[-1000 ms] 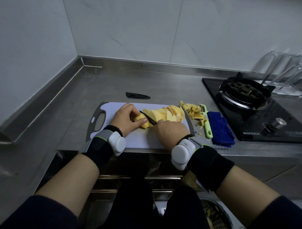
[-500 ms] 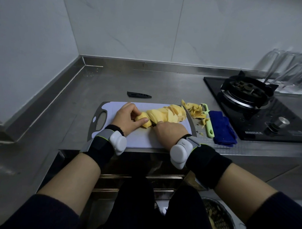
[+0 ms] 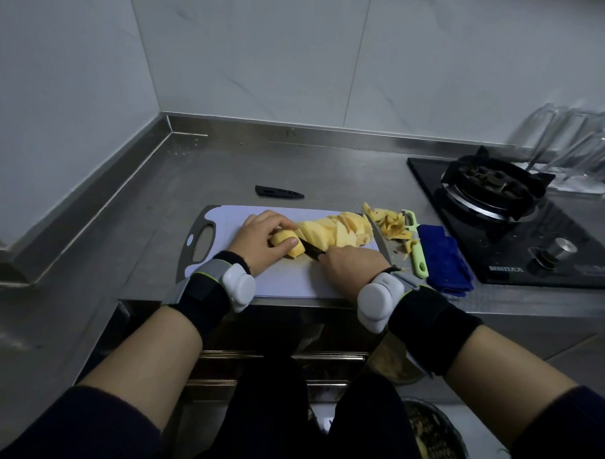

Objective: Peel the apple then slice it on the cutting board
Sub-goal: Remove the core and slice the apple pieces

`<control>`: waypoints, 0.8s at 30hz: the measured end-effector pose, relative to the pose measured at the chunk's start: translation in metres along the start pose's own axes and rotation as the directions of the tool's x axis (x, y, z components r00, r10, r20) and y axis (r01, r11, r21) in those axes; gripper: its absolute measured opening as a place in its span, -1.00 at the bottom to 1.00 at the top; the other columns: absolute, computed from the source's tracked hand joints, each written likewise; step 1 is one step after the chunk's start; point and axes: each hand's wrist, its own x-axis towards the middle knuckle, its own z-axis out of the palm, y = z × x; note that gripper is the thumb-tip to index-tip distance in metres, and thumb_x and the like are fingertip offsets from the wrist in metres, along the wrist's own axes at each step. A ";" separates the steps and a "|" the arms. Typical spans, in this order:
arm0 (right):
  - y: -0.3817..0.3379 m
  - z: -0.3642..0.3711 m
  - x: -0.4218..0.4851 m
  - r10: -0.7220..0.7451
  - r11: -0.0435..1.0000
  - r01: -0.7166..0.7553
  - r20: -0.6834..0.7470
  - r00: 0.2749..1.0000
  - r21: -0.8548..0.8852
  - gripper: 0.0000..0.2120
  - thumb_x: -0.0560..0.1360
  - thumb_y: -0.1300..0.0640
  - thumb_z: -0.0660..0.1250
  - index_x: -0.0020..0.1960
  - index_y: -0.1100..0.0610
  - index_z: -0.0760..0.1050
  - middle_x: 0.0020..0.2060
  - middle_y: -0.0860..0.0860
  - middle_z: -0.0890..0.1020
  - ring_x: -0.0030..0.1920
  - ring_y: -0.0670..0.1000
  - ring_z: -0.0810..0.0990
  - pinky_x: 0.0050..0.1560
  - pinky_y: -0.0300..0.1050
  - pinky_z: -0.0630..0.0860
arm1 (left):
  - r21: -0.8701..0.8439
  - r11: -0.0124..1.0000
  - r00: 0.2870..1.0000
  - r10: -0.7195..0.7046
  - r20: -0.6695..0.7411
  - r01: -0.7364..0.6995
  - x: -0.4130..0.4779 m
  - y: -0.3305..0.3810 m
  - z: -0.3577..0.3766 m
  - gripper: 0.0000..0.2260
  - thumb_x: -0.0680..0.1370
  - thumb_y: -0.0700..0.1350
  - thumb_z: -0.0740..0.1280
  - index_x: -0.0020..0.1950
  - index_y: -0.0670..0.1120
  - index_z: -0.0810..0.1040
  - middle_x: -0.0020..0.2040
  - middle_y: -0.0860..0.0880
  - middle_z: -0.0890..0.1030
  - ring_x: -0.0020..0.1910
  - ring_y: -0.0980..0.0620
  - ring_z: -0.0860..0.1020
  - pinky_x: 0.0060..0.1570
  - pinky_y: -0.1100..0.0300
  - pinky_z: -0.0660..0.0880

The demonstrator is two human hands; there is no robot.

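Knife [image 3: 310, 251] blade back in view, right hand [image 3: 353, 265] gripping it, left hand [image 3: 259, 241] pinching apple [image 3: 296, 252], apparently mid-cut.

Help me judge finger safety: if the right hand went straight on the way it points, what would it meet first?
The right hand points forward-left along its knife; first comes the apple piece the left hand holds, thumb close by. Depth is unclear.

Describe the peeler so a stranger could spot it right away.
Find the black stove at the right. Left of it lies a blue cloth; the peeler runs along the cloth's left edge. It is the only pale green thing there.
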 end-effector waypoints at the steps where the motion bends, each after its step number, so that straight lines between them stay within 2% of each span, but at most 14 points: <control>1: 0.000 -0.001 0.001 0.010 1.000 -0.010 0.004 1.000 0.025 -0.62 0.67 0.00 -0.03 0.12 0.14 0.50 0.01 0.07 0.61 -0.01 0.12 0.60 -0.03 0.00 0.50 | 0.000 1.000 1.000 -0.003 0.006 0.003 0.000 0.000 0.000 -0.80 0.52 -0.04 0.40 0.14 0.03 0.59 0.08 0.10 0.53 0.14 0.00 0.43 0.16 0.00 0.47; 4: 0.000 -0.005 0.004 0.033 0.998 -0.033 -0.003 0.999 0.054 -0.61 0.68 0.00 -0.04 0.11 0.16 0.51 0.01 0.10 0.62 -0.01 0.13 0.60 -0.04 -0.01 0.47 | -0.010 1.000 1.000 -0.015 0.001 0.015 -0.001 0.003 0.000 -0.77 0.51 -0.04 0.41 0.16 0.07 0.57 0.11 0.10 0.53 0.14 0.03 0.43 0.17 0.05 0.48; 6: 0.001 -0.007 0.003 0.030 0.998 -0.030 -0.002 1.000 0.058 -0.60 0.68 0.00 -0.04 0.13 0.18 0.50 0.03 0.11 0.61 0.01 0.13 0.60 -0.04 -0.02 0.46 | -0.063 0.996 0.997 -0.065 -0.037 0.062 0.000 0.005 0.000 -0.72 0.48 -0.06 0.45 0.17 0.01 0.53 0.12 0.06 0.49 0.06 0.07 0.47 0.12 0.17 0.49; 8: 0.001 -0.008 0.003 0.032 0.997 -0.031 -0.021 0.999 0.071 -0.61 0.67 0.01 -0.04 0.15 0.18 0.49 0.03 0.11 0.61 0.01 0.14 0.60 -0.07 -0.03 0.44 | -0.105 0.988 0.989 -0.125 -0.080 0.116 -0.001 0.007 -0.002 -0.71 0.44 -0.06 0.50 0.09 -0.06 0.51 0.10 0.00 0.47 -0.02 0.06 0.52 0.04 0.25 0.51; 13: -0.009 -0.005 0.002 0.050 0.997 -0.039 -0.158 0.986 0.073 -0.71 0.66 0.04 0.01 0.10 0.20 0.41 -0.06 0.11 0.61 -0.09 0.17 0.61 -0.17 -0.02 0.41 | -0.141 0.982 0.982 -0.144 -0.123 0.126 -0.003 0.008 -0.004 -0.81 0.45 -0.07 0.49 -0.10 -0.11 0.53 -0.04 -0.01 0.53 -0.06 0.03 0.58 0.06 0.11 0.58; 17: -0.015 -0.008 -0.002 0.042 0.997 -0.027 -0.193 0.980 0.075 -0.68 0.67 0.01 -0.03 0.10 0.21 0.38 -0.15 0.09 0.55 -0.08 0.19 0.60 -0.16 0.01 0.42 | -0.159 0.980 0.981 -0.139 -0.133 0.117 -0.005 0.008 -0.003 -0.88 0.45 -0.15 0.46 -0.15 -0.10 0.54 -0.09 0.00 0.53 -0.09 0.00 0.59 0.06 0.04 0.58; 24: -0.014 -0.005 -0.006 0.044 0.997 -0.030 -0.204 0.978 0.070 -0.70 0.67 0.04 -0.01 0.10 0.22 0.40 -0.04 0.14 0.62 -0.07 0.21 0.61 -0.19 -0.04 0.38 | -0.138 0.984 0.982 -0.130 -0.140 0.111 -0.005 0.007 -0.003 -0.84 0.42 -0.15 0.50 -0.15 -0.10 0.53 -0.10 0.02 0.52 -0.13 0.01 0.57 0.01 0.12 0.57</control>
